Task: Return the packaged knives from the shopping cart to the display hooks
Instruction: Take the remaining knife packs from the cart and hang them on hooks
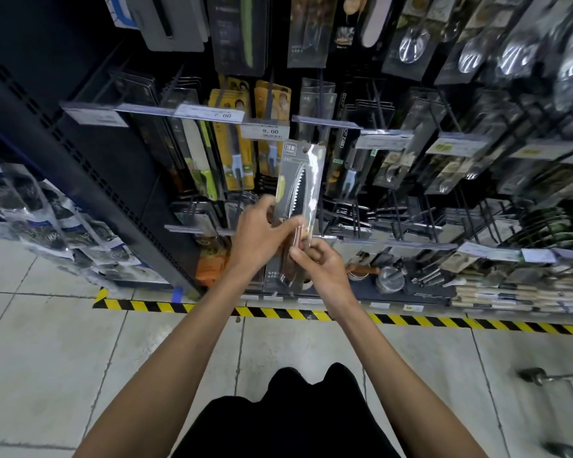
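A packaged knife (300, 183) with a grey card, a serrated blade and a wooden handle stands upright in front of the display rack. My left hand (262, 234) grips its left edge around the middle, fingers curled over the front. My right hand (321, 264) pinches the lower part near the handle. The hang hole at the card's top sits just below an empty-looking hook (321, 123) under a clear price strip. The package's lower end is hidden behind my hands.
Rows of hooks carry other packaged knives (232, 150), peelers and spoons (411, 47). Price tags (270, 130) front the hooks. A yellow-black tape line (278, 314) marks the floor edge. Part of the shopping cart (549, 378) shows at the lower right.
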